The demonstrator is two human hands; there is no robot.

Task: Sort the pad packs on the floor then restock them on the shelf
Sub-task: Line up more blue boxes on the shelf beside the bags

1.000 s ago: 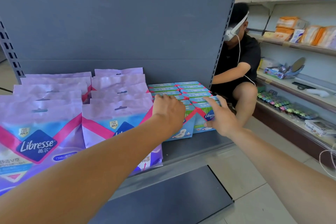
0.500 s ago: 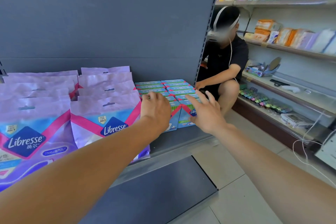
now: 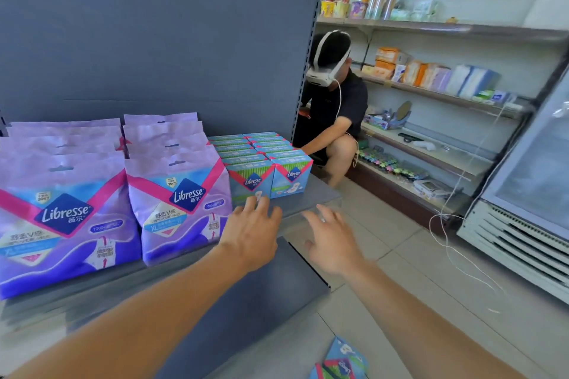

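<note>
Nearest the camera, a few small blue pad packs (image 3: 340,360) lie on the floor tiles at the bottom edge, below and between the two forearms; both bare arms reach forward and up from the lower corners, palms down. The left hand (image 3: 251,232) hangs with its fingers spread and relaxed, released and holding nothing; its fingertips (image 3: 254,201) overlap the bottom edge of the front-left small Libresse pack (image 3: 251,181), though whether they touch it cannot be told. The right hand (image 3: 331,240) floats just to the right of the left one, fingers also loose and splayed, gripping nothing, over the front lip of the grey shelf (image 3: 320,197).

Directly beyond the two hands, the small blue-green packs stand in two rows running back to the shelf's grey back panel (image 3: 154,40); the front-right pack (image 3: 291,177) sits just beside the front-left one. To the left of the left hand, the large purple Libresse XL bags (image 3: 181,194) stand upright in two rows, the nearer-left stack (image 3: 61,212) pressed against them.

Farther off, beyond and right of the right hand, a person in a dark shirt (image 3: 338,114) crouches wearing a white headset (image 3: 326,71); behind them wall shelves (image 3: 431,95) carry assorted goods, and a chiller cabinet (image 3: 523,194) stands at the far right.
</note>
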